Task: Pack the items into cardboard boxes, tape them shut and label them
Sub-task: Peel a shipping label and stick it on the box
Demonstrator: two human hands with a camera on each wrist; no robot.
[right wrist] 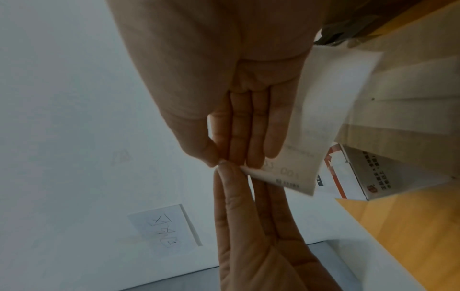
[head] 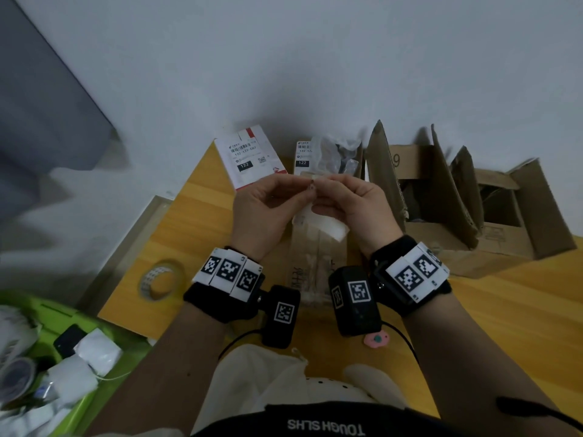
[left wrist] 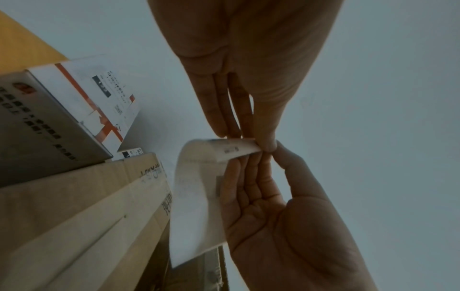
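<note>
Both the left hand (head: 265,209) and right hand (head: 350,206) pinch one corner of the white label (head: 328,227) above the taped box (head: 315,263) on the worktop (head: 195,216), probably to peel its backing.

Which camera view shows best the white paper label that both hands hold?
The left wrist view: the white paper label curls in full length, its corner pinched by both thumbs. The right wrist view shows its printed end; the head view hides most behind the left hand and right hand.
</note>
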